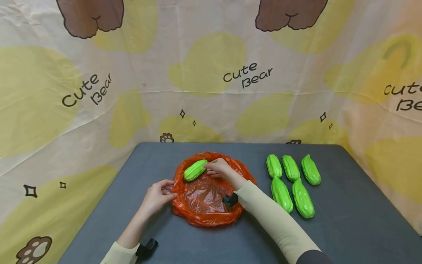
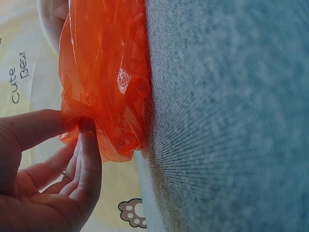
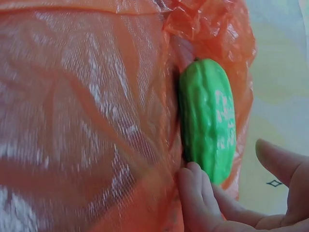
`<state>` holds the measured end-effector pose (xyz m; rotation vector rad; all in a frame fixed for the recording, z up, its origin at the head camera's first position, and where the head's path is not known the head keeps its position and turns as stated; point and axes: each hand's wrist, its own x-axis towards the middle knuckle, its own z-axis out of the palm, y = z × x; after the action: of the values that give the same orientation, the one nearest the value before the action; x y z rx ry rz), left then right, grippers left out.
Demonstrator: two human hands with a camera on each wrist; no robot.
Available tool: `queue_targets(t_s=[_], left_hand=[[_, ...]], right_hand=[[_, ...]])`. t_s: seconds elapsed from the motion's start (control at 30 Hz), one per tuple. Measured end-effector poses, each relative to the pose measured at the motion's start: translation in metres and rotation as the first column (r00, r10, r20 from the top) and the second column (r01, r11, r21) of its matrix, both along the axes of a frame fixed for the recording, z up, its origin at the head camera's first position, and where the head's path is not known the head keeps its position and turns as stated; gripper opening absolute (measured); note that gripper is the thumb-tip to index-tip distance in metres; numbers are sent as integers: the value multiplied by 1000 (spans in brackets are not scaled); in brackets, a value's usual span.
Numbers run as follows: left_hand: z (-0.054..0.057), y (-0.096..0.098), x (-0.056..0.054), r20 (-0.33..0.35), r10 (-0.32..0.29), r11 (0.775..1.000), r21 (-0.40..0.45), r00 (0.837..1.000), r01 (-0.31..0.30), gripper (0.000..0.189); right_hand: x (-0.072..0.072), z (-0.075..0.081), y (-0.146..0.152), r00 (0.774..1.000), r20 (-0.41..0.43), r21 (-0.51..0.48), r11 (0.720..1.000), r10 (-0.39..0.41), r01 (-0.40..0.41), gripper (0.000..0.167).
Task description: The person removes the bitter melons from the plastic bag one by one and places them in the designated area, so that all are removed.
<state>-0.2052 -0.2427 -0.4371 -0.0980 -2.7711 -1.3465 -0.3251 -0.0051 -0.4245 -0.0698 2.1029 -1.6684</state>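
A red plastic bag (image 1: 207,196) lies spread wide on the table, its rim rolled outward. One glossy green bitter melon (image 1: 195,170) rests inside it at the far left, lengthwise along the bag's wall in the right wrist view. My right hand (image 1: 217,168) reaches into the bag at the melon's near end. Its fingertips (image 3: 192,169) are right at that end, while the thumb (image 3: 275,157) stands apart from it. At the bag's left side, my left hand (image 1: 157,196) pinches the rim between thumb and finger (image 2: 89,150).
Several more green bitter melons (image 1: 291,168) lie in two rows on the grey table (image 1: 343,220), right of the bag. A printed cloth (image 1: 204,73) hangs behind the table and along its sides. Each wrist wears a black mount (image 1: 147,248).
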Motion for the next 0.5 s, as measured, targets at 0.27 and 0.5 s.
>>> queue_targets(t_s=[0.27, 0.5], left_hand=[[1, 0, 1, 2, -1, 1000, 5, 1000, 1, 40], [1, 0, 0, 2, -6, 1000, -3, 1000, 6, 40]], right_hand=[[0, -7, -13, 998, -1, -1, 998, -68, 68, 56], [-4, -12, -24, 991, -20, 97, 987, -130, 131, 72]])
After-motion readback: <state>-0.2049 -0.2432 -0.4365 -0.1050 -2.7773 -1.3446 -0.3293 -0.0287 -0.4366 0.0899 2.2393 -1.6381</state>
